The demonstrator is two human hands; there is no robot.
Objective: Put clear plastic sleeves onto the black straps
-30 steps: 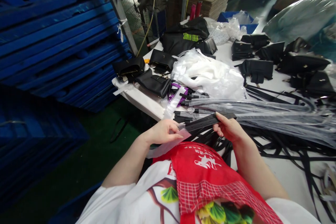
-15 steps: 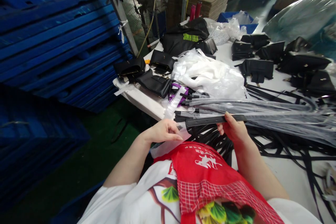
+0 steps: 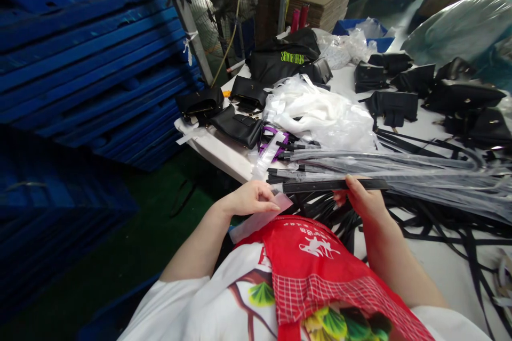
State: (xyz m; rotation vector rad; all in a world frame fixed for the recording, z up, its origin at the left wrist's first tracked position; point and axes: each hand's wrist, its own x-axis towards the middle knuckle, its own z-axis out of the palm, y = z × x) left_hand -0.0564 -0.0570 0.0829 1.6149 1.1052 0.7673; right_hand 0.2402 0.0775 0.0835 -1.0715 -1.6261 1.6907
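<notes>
My left hand [image 3: 256, 200] is closed in a pinch on a translucent plastic sleeve [image 3: 260, 218], whose tail hangs down in front of the red apron. The sleeve's upper end meets the tip of a black strap [image 3: 312, 186]. My right hand [image 3: 362, 197] grips that strap between thumb and fingers, further along to the right. Just beyond my hands, several straps in clear plastic [image 3: 420, 165] lie in a bundle. Loose black straps [image 3: 424, 224] spread under and to the right of my right hand. Whether the strap tip sits inside the sleeve, I cannot tell.
A heap of white plastic sleeves [image 3: 316, 112] rests on the white table [image 3: 224, 157]. Black bags [image 3: 240, 125] stand on the left, and several more black bags [image 3: 392, 106] on the right. Blue pallets [image 3: 100, 85] are stacked left of the table. A blue bin [image 3: 380, 42] sits at the back.
My right hand has shifted slightly right along the strap, which now shows its narrow edge more than its flat face. My left hand stays at the sleeve.
</notes>
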